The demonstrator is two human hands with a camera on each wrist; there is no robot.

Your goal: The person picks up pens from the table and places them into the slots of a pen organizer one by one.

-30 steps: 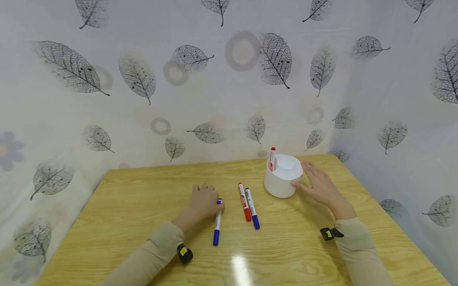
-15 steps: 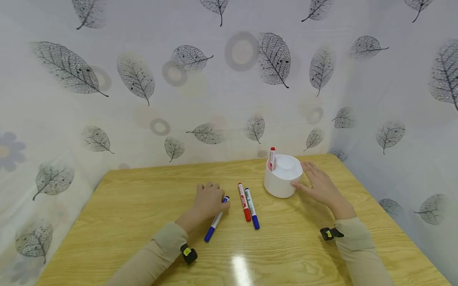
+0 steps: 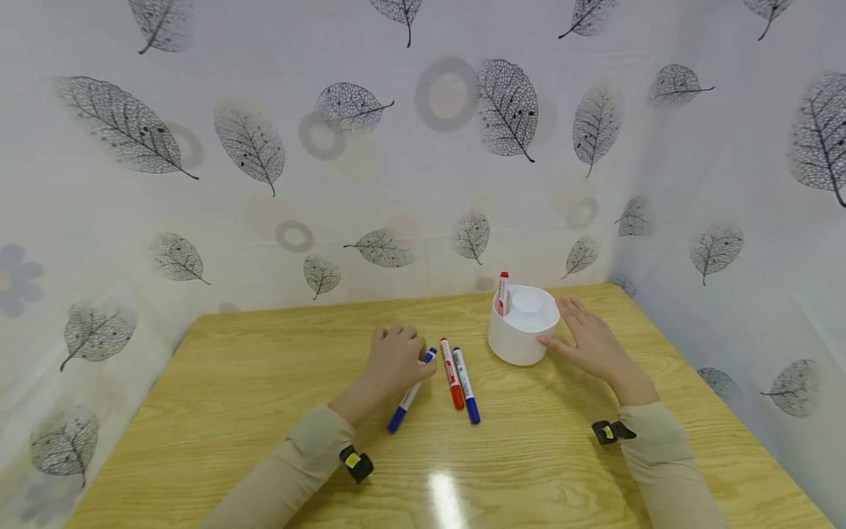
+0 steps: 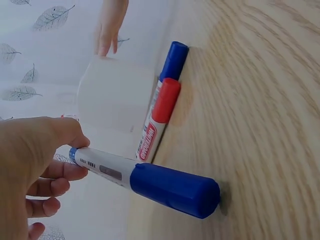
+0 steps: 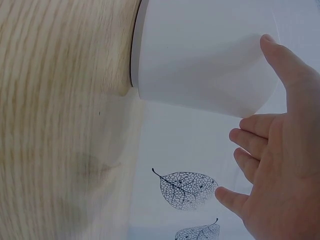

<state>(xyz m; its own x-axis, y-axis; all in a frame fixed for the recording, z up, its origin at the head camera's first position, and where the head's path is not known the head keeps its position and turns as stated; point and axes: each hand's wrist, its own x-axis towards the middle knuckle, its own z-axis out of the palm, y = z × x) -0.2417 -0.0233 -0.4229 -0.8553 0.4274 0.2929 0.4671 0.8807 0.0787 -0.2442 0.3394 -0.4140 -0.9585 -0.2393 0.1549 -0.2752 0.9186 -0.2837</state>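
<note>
A left hand [image 3: 393, 364] pinches a slanted blue-capped marker [image 4: 145, 177]; a red marker [image 3: 452, 375] and second blue marker [image 3: 465, 386] lie between it and a red-topped marker [image 3: 504, 295] standing in a white holder [image 3: 518, 345], which a right hand [image 3: 595, 349] touches, fingers extended.

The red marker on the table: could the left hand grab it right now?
Probably not right away: the red marker lies close by, but the left hand already pinches a blue marker, which would likely need setting down first.
</note>
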